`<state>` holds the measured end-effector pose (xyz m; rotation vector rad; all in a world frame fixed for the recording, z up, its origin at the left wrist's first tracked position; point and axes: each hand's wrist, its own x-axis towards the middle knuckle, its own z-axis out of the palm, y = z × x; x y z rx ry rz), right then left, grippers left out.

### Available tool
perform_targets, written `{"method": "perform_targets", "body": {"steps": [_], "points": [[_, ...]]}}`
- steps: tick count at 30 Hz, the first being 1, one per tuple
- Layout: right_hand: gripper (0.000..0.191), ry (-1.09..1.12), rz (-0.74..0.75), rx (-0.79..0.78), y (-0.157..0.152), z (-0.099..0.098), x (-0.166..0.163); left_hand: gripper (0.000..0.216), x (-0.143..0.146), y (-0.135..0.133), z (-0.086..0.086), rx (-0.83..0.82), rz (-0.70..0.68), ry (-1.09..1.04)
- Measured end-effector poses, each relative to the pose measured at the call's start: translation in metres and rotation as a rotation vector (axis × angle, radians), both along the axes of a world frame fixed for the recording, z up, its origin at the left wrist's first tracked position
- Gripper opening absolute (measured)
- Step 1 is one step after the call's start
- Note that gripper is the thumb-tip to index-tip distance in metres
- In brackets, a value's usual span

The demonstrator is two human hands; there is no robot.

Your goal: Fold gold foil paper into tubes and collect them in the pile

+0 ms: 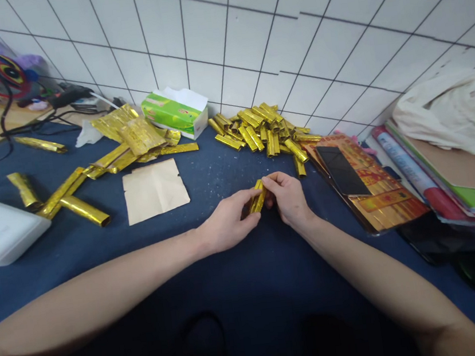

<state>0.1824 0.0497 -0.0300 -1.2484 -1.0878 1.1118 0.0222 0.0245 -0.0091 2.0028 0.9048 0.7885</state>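
Between my two hands is a small piece of folded gold foil paper [258, 197], held just above the dark blue tabletop. My left hand [236, 218] grips its left side between thumb and fingers. At its upper right end, my right hand [285, 194] pinches it, with the lower fingers curled and partly hidden. Just beyond my hands lies a heap of folded gold paper pieces [257, 126]. A square of plain tan paper [156, 191] rests flat to the left of my left hand.
Longer gold foil rolls [85, 210] and crumpled gold sheets [139, 135] lie at the left, near a white box-like object [3, 227]. A green tissue pack [175, 111] stands by the tiled wall. On the right, a dark phone [343, 169] sits on printed gold-red packets [391, 208].
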Motion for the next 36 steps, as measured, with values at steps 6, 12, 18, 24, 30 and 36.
{"method": "perform_targets", "body": {"steps": [6,12,18,24,30,36], "points": [[0.017,0.059,0.054,-0.029,0.000,0.005,0.001,0.033,0.001,0.001,-0.001,0.091,0.035,-0.001],[0.017,0.043,0.143,-0.025,-0.001,0.006,0.002,0.033,-0.001,0.002,0.000,0.149,0.014,0.028],[0.021,0.063,0.085,-0.029,0.000,0.003,0.003,0.037,-0.001,0.003,-0.003,0.131,0.054,0.004],[0.022,0.056,0.045,-0.013,-0.001,0.002,0.002,0.034,-0.001,0.006,-0.008,0.008,0.189,-0.085],[0.020,-0.060,0.049,0.120,-0.004,-0.001,0.003,0.019,-0.001,0.009,-0.004,-0.175,0.262,-0.219],[0.021,-0.220,0.218,0.192,-0.015,0.002,0.001,0.015,0.001,0.009,-0.003,-0.218,0.234,-0.293]]}}
